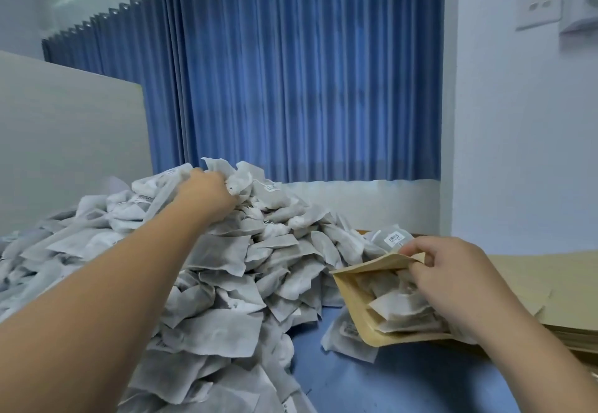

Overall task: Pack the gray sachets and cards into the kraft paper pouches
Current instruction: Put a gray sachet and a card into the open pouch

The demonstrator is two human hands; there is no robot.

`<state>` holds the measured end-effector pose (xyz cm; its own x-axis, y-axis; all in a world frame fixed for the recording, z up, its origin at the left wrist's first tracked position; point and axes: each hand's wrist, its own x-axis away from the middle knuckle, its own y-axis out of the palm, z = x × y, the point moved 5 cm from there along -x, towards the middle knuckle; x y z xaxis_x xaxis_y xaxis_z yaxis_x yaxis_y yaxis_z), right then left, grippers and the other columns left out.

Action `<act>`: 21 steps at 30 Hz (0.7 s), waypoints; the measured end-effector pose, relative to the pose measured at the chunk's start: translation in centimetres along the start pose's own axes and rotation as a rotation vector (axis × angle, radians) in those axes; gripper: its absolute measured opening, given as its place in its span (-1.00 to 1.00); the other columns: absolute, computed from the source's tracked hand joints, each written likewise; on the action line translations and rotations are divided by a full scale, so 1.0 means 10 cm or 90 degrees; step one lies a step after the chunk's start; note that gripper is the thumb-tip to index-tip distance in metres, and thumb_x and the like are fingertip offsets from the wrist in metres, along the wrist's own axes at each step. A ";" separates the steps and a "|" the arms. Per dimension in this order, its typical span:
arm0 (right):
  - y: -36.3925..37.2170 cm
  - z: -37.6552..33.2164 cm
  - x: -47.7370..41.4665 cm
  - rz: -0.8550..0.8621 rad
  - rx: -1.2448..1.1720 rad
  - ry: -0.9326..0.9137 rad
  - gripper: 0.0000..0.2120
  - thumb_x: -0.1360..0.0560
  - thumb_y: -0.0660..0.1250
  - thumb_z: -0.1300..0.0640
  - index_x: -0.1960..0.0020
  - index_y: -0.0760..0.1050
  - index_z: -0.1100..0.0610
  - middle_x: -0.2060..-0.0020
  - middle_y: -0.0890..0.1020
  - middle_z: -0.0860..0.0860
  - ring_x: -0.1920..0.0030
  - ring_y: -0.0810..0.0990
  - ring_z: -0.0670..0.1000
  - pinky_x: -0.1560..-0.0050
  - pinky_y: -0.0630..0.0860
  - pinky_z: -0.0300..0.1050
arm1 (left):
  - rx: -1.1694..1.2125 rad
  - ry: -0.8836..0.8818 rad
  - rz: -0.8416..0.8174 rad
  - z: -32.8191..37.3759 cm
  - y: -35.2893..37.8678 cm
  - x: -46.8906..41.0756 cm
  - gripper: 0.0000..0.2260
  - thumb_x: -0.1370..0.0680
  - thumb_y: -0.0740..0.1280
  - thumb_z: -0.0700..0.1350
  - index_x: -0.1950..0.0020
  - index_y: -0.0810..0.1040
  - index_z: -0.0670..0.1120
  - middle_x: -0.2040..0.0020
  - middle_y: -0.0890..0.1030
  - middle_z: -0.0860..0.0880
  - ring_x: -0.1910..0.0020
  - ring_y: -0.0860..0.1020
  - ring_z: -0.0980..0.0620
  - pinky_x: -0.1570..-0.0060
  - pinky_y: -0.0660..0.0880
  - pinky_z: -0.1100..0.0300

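A big heap of gray sachets (233,270) covers the left and middle of the blue table. My left hand (207,194) reaches to the top of the heap, its fingers curled into the sachets there. At the right, my right hand (449,270) pinches the upper lip of an open kraft paper pouch (352,302), holding its mouth apart. Several gray sachets (401,309) lie inside the pouch. No card is visible.
A stack of flat kraft pouches (550,286) lies at the right edge. A loose sachet (343,335) lies under the held pouch. A white board (71,141) stands at the left; blue curtains (291,73) hang behind. Bare blue table surface (404,383) shows at the lower centre.
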<state>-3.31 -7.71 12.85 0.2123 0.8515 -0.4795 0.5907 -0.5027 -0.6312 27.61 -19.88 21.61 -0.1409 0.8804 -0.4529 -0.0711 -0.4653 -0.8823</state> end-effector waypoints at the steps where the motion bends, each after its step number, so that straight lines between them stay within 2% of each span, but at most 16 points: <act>1: 0.01 0.00 0.00 0.000 0.001 -0.001 -0.69 -0.46 0.25 0.23 0.23 0.51 -0.20 0.47 0.48 -0.10 0.39 0.50 -0.10 0.43 0.32 -0.19 | 0.056 0.016 0.026 -0.01 -0.01 0.00 -0.65 -0.57 0.22 0.07 -0.25 0.50 -0.09 -0.19 0.51 -0.18 -0.18 0.41 -0.12 -0.06 0.33 0.07; 4: 0.02 0.00 -0.01 -0.005 0.001 -0.003 -0.68 -0.45 0.25 0.23 0.21 0.52 -0.20 0.45 0.47 -0.10 0.38 0.49 -0.10 0.42 0.31 -0.19 | 0.221 0.053 0.061 -0.06 -0.05 0.02 -0.67 -0.49 0.38 0.00 -0.24 0.57 -0.03 0.00 0.57 -0.05 0.03 0.44 -0.02 0.08 0.31 0.17; 8: 0.03 0.02 -0.02 -0.004 -0.002 0.002 -0.69 -0.44 0.24 0.24 0.13 0.59 -0.16 0.44 0.44 -0.11 0.34 0.47 -0.10 0.40 0.30 -0.18 | 0.210 0.085 0.053 -0.05 -0.08 0.03 -0.68 -0.48 0.44 -0.02 -0.23 0.61 0.02 0.09 0.57 0.04 0.10 0.47 0.05 0.10 0.34 0.23; 11: 0.03 0.03 -0.03 -0.001 -0.007 0.007 -0.69 -0.43 0.24 0.24 0.12 0.60 -0.16 0.45 0.42 -0.12 0.34 0.46 -0.11 0.39 0.30 -0.18 | 0.165 0.113 0.073 0.00 -0.08 0.06 -0.78 -0.51 0.41 -0.06 -0.15 0.65 0.00 -0.01 0.65 -0.01 0.11 0.51 0.04 0.13 0.39 0.22; 15: -0.02 0.05 -0.02 -0.001 -0.018 0.010 -0.69 -0.42 0.25 0.24 0.19 0.59 -0.18 0.49 0.50 -0.17 0.38 0.47 -0.09 0.40 0.33 -0.17 | 0.195 0.163 0.159 0.17 -0.14 0.23 -0.86 -0.52 0.36 -0.12 -0.04 0.67 -0.04 -0.07 0.63 -0.01 -0.03 0.55 -0.04 0.04 0.44 0.12; 18: -0.05 0.06 -0.04 0.002 -0.022 0.015 -0.72 -0.43 0.28 0.21 0.18 0.60 -0.17 0.48 0.49 -0.35 0.40 0.47 -0.10 0.41 0.32 -0.20 | 0.310 0.197 0.239 0.36 -0.20 0.46 -0.86 -0.53 0.34 -0.11 -0.02 0.66 -0.06 -0.03 0.63 0.03 -0.05 0.54 0.01 -0.06 0.45 0.07; 21: -0.07 0.07 -0.04 0.012 -0.025 0.017 -0.76 -0.41 0.32 0.19 0.16 0.60 -0.16 0.48 0.53 -0.27 0.42 0.50 -0.12 0.42 0.38 -0.19 | 0.514 0.187 0.280 0.55 -0.21 0.80 -0.90 -0.52 0.34 -0.11 0.07 0.67 -0.01 0.09 0.64 0.13 0.04 0.55 0.15 0.02 0.44 0.23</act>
<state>-4.37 -7.82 13.08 0.2440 0.8460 -0.4740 0.6160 -0.5127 -0.5980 21.20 -12.36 20.50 -0.0721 0.5493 -0.8325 -0.7439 -0.5856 -0.3219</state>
